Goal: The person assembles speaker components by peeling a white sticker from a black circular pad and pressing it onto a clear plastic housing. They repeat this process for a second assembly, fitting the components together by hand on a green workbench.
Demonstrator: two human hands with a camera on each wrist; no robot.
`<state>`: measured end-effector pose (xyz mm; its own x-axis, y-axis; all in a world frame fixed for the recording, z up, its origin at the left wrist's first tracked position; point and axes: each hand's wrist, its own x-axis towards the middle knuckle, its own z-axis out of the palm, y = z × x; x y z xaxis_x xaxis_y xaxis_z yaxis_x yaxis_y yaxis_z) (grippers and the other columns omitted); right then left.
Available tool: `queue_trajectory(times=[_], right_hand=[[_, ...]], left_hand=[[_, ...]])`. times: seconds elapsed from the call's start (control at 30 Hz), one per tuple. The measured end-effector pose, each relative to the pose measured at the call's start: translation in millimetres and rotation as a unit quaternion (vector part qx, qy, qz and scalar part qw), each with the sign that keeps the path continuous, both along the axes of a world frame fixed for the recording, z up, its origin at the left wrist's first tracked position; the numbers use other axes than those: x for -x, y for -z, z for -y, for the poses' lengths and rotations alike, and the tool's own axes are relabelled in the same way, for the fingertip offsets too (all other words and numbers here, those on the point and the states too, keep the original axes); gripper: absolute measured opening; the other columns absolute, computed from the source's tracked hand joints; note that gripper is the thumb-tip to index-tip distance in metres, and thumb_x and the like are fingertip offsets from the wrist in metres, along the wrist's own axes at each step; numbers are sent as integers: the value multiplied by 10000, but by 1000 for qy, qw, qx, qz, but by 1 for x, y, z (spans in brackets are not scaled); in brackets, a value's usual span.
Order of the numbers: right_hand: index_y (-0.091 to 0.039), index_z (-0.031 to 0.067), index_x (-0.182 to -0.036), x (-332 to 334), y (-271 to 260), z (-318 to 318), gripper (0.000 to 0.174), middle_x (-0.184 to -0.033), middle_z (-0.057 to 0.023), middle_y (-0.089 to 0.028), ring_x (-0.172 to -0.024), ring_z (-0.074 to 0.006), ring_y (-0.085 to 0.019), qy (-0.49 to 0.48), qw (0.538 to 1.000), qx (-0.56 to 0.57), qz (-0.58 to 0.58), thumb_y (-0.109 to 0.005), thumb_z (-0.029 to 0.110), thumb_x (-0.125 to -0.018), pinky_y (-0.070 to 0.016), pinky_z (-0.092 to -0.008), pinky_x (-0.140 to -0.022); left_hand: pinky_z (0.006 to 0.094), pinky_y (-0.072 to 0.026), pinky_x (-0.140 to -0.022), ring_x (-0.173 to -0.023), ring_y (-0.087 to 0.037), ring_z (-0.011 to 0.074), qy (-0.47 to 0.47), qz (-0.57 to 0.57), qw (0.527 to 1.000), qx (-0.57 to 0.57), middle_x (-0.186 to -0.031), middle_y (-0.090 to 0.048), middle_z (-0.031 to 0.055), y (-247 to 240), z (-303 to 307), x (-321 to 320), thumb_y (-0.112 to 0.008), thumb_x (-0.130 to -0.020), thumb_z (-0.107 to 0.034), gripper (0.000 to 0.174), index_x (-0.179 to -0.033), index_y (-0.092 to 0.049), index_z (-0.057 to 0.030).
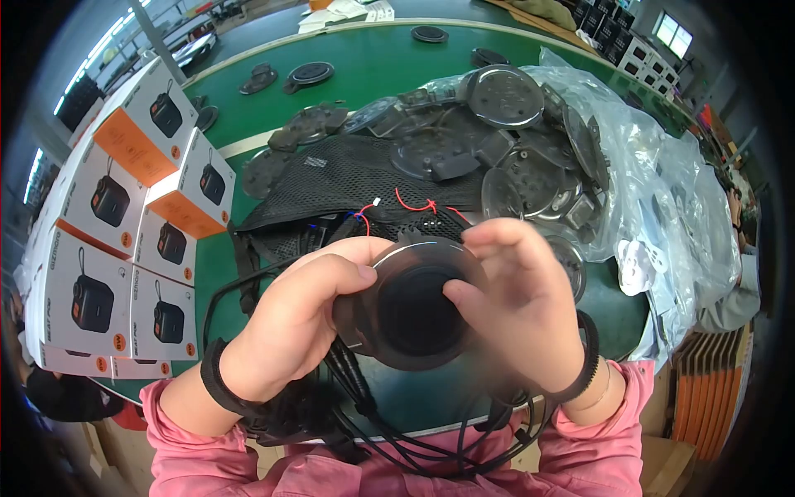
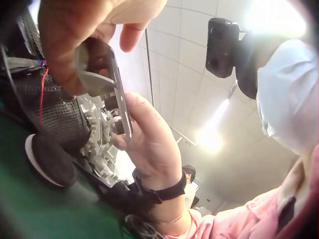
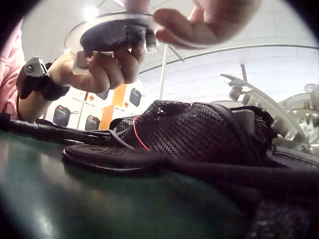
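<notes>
A round dark plastic piece with a clear rim [image 1: 420, 302] is held up in front of the body. My left hand [image 1: 310, 306] grips its left side, thumb on the face and fingers behind. The right hand [image 1: 526, 311], slightly blurred, is at the opposite side with its thumb over the face and its fingers loosely curved by the rim. The left wrist view shows the piece [image 2: 120, 94] edge-on between the left hand [image 2: 82, 37] and right hand [image 2: 152, 142]. From the right wrist, left fingers [image 3: 107, 72] show beneath the piece [image 3: 112, 35], with the right hand [image 3: 209, 22] beside it.
Black mesh [image 1: 339, 178] with red ties lies beyond the hands, near piled clear-and-dark plastic pieces [image 1: 505, 95] and plastic sheeting [image 1: 654, 182]. White-and-orange boxes [image 1: 91, 302] are stacked left. Black cables [image 1: 406, 451] lie close to the body; more round pieces [image 1: 310, 73] sit farther back.
</notes>
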<state>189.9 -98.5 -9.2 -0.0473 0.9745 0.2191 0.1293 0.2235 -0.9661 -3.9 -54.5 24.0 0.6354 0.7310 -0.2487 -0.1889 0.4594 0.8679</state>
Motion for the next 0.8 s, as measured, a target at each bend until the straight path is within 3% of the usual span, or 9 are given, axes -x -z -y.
queue_trajectory(times=[0.03,0.13,0.23,0.27,0.37,0.5,0.63,0.7,0.8], right_hand=[[-458,12,-1038,2,-2,0,333,-803,-8,-539,-607,-27,-468,1,1000,-1,1,-636,22,-757,-376,-180,-482],[-422,18,-1130,7,-8,0,288,-845,7,-549,-670,-37,-486,-45,959,134,-247,-514,57,-860,-392,-168,-605],[-422,35,-1151,-4,-10,-1,290,-874,10,-552,-708,-40,-487,-29,969,123,-213,-492,112,-881,-398,-174,-633],[-424,46,-1162,-4,-8,-1,295,-927,11,-544,-763,-43,-481,-17,974,108,-198,-479,143,-889,-401,-183,-663],[-435,51,-1157,-3,-11,-2,293,-965,8,-532,-807,-47,-476,10,985,101,-143,-491,135,-881,-406,-194,-667],[-469,42,-1125,-4,-9,-3,272,-974,-8,-535,-841,-57,-479,-8,986,95,-134,-511,127,-870,-416,-210,-688],[-478,34,-1110,-6,-12,-3,263,-952,-14,-545,-835,-60,-486,-10,986,82,-145,-518,123,-866,-417,-208,-689],[-483,29,-1103,-6,-15,-3,258,-928,-18,-554,-820,-62,-493,-12,985,102,-138,-521,120,-864,-416,-201,-687],[-489,22,-1096,-6,-12,-4,242,-927,-24,-561,-813,-57,-500,-11,984,106,-145,-506,92,-865,-413,-186,-684]], left_hand=[[298,-437,-837,-939,-560,205,1,13,1000,10,-1036,-570,158,0,-1,0,-380,-786,-186,427,-1105,-464,86],[299,-441,-839,-947,-556,200,0,-5,1000,20,-1068,-553,156,0,-2,0,-388,-789,-121,394,-1118,-456,85],[300,-432,-853,-980,-540,194,-24,-37,999,-26,-1112,-529,144,-6,-3,-1,-413,-791,-66,382,-1143,-444,79],[245,-429,-810,-936,-531,114,-51,-6,998,-26,-1019,-565,73,-9,-5,-3,-447,-806,-38,335,-1130,-472,43],[242,-461,-734,-872,-552,99,-102,8,986,-131,-1013,-569,41,-18,-29,4,-484,-843,-101,334,-1160,-472,5],[238,-452,-633,-727,-539,84,-234,37,951,-201,-846,-577,2,-36,-103,15,-549,-826,-161,159,-940,-556,-51],[220,-280,-459,-527,-412,78,-324,-120,926,-151,-540,-420,-29,-10,-198,48,-611,-774,-257,181,-680,-519,-133],[235,-286,-419,-469,-394,99,-326,-156,930,-69,-521,-361,-24,9,-222,56,-604,-773,-240,191,-671,-500,-116],[225,-315,-416,-462,-405,94,-360,-170,916,-59,-564,-448,-17,41,-253,71,-583,-789,-189,112,-758,-501,-119]])
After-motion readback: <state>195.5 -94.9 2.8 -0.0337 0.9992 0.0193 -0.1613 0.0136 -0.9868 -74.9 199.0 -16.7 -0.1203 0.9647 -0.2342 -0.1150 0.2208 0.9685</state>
